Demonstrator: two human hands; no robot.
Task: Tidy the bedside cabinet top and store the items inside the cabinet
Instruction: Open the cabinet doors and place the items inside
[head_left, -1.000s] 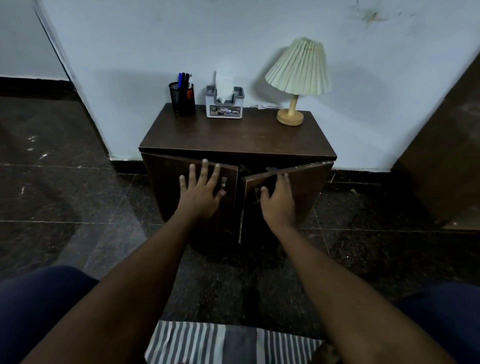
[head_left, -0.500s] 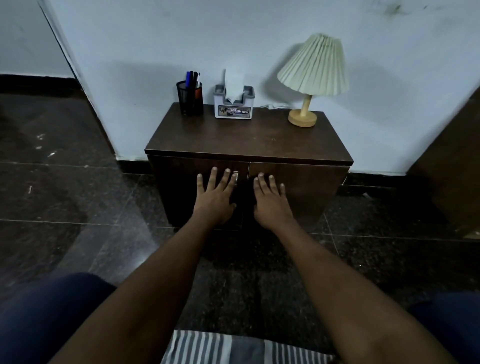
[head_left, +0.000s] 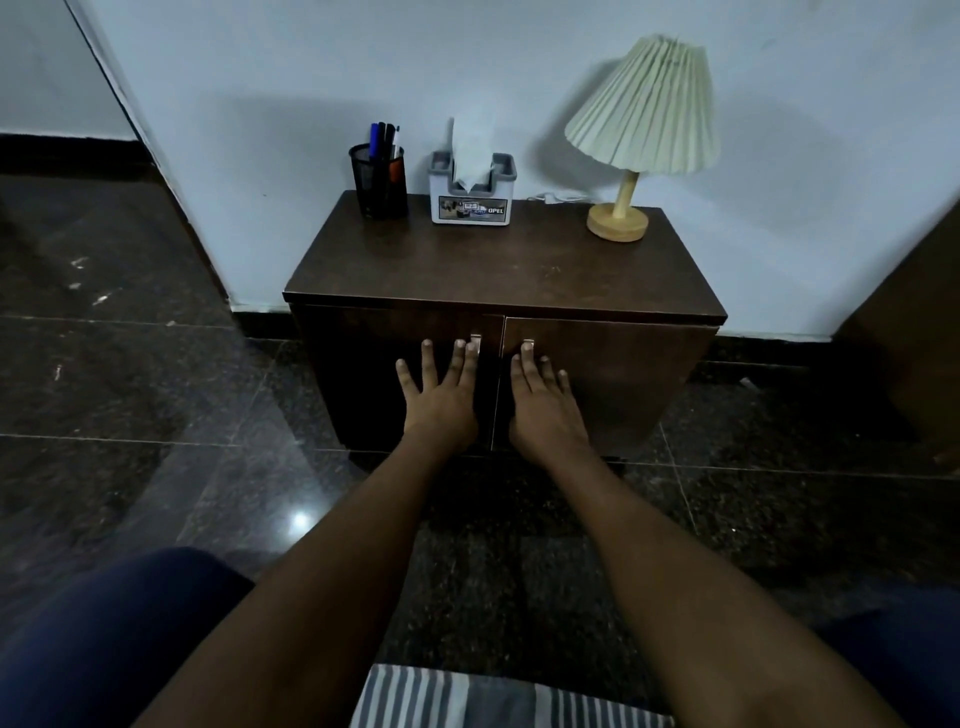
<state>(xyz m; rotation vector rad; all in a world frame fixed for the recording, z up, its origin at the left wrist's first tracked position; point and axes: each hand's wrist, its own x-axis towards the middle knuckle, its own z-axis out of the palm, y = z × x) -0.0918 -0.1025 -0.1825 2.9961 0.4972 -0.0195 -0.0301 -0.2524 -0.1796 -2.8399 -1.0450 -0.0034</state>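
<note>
Cloth in grey and white stripes (head_left: 509, 696) lies at the bottom edge of the view, between two knees in dark blue trousers (head_left: 104, 639). Both forearms reach forward over the dark polished stone floor (head_left: 156, 389) to the low dark-brown wooden bedside cabinet (head_left: 498, 306).

The left hand (head_left: 441, 402) lies flat on the left door (head_left: 353, 379), fingers straight and spread, holding nothing. The right hand (head_left: 545, 415) lies flat on the right door (head_left: 634, 384) in the same manner, also holding nothing. The fingertips of each reach the small metal handles (head_left: 475, 340) beside the centre seam.

Judgement: the palms sit close to the meeting edges because a push there seats both doors. Neither handle is gripped, so no pull appears intended. Both doors sit flush under the front edge of the cabinet top (head_left: 493, 270). Whatever is stored inside is hidden.

Three items stand along the rear edge of that top:
- a black mesh pen holder with pens (head_left: 379, 182), near the rear left corner;
- a white and grey tissue box (head_left: 471, 200), just beside it toward the middle;
- a table lamp with cream pleated shade and round wooden base (head_left: 644, 109), near the rear right corner.

Judgement: these look like keepers, lined up against the pale wall (head_left: 291, 78) as part of the tidying.

Change noted: one second earlier both doors stood ajar, the right one swung wider, with a hand on each. Half a second earlier they were shut. They remain shut now, the hands still pressed against them. The three items on top have not shifted.
</note>
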